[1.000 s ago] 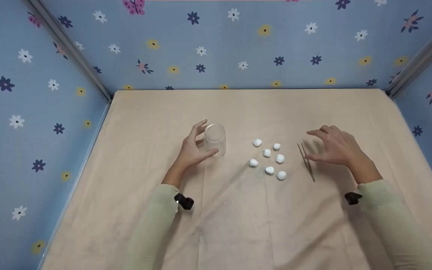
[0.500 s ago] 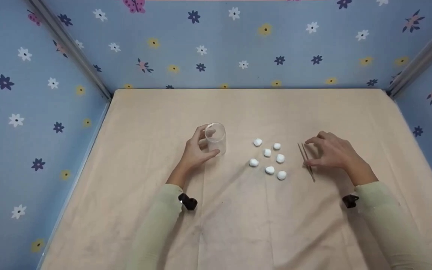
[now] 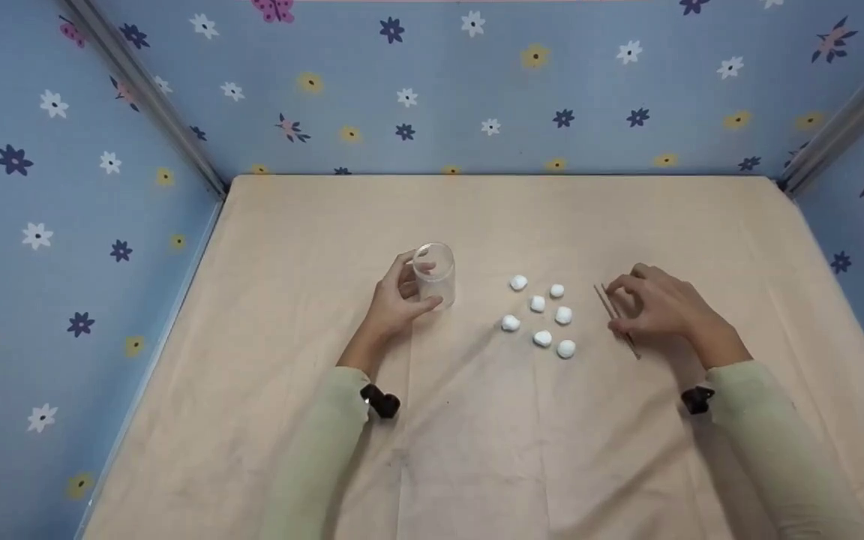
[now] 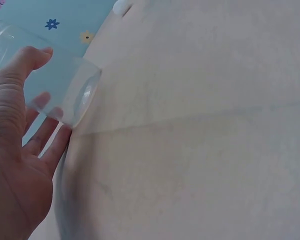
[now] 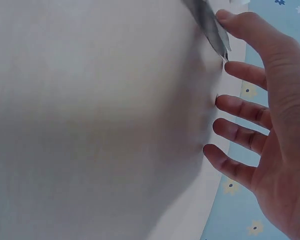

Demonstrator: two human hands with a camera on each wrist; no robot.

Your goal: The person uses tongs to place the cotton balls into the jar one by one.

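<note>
In the head view, my left hand (image 3: pixel 396 301) holds an upright clear jar (image 3: pixel 438 289), thumb on the near side and fingers behind it. The left wrist view shows the thumb lying across the jar's see-through wall (image 4: pixel 65 80), with nothing visible inside. Over on the right, my right hand (image 3: pixel 661 304) pinches slim metal tweezers (image 3: pixel 629 345) between thumb and index finger. The right wrist view has the tweezers (image 5: pixel 210 25) at the thumb tip, the other fingers spread below. Several small white cotton balls (image 3: pixel 538 304) lie loosely grouped between the hands.
A beige cloth (image 3: pixel 469 450) with fold lines covers the table. Blue flowered panels (image 3: pixel 447 90) stand at the back and both sides, with metal posts (image 3: pixel 154 105) at the corners. Black wrist cameras (image 3: pixel 381 402) sit at both sleeve cuffs.
My right hand has come down to the tweezers, its fingers closing on them. The tweezers' prongs have drawn together and turned slightly. My left fingers have closed in around the jar.
</note>
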